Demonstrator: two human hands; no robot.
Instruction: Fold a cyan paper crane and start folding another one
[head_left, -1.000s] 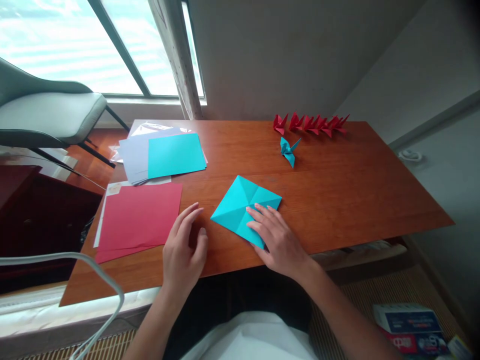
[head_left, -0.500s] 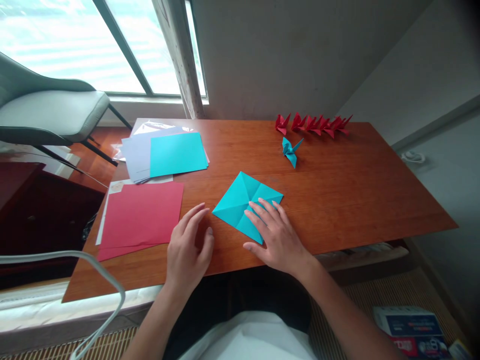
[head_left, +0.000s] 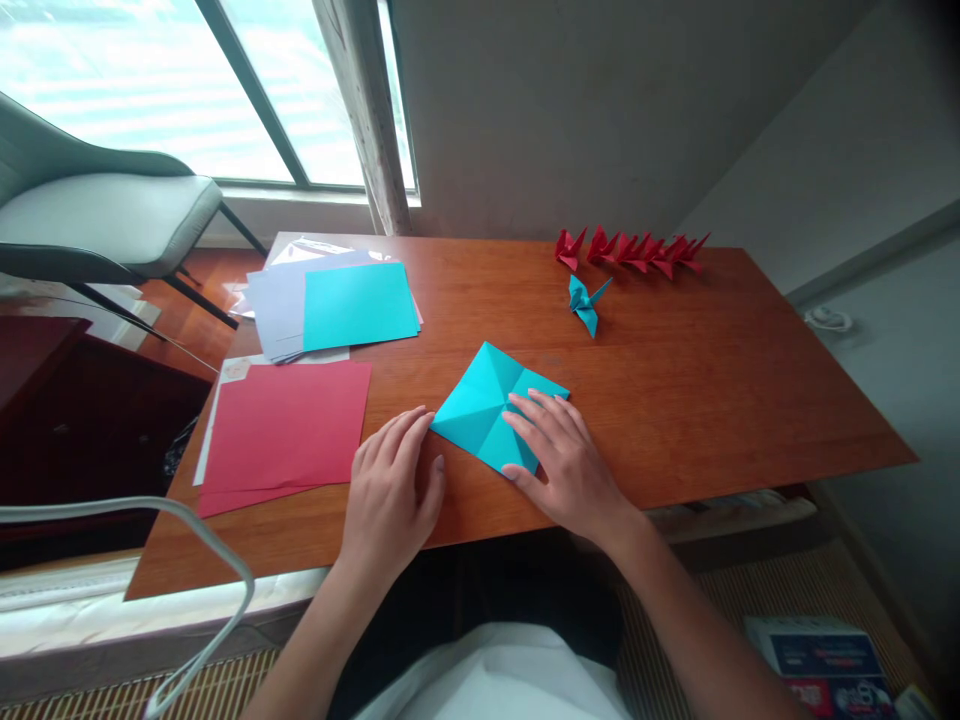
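A creased square of turquoise origami paper [head_left: 480,400] lies corner-on before me on the wooden table. Its fold lines cross near the middle. My right hand [head_left: 559,450] rests over its right and near part, fingers spread and stretched out, covering the near corner. At the paper's left corner is my left hand [head_left: 397,475], fingers curved and apart from the thumb, with the fingertips at that corner. Nothing shows between the left thumb and fingers. Beyond the paper stands a folded turquoise paper crane [head_left: 585,305].
Several red paper cranes [head_left: 645,250] stand in a row at the table's far edge. Red paper sheets [head_left: 289,425] lie left of my left hand, and turquoise sheets [head_left: 360,305] lie on pale ones behind. A white cable [head_left: 217,545] loops at the lower left.
My left hand has moved right and slightly up to the paper's left corner. My right hand has shifted slightly right, and the paper's near corner is now covered.
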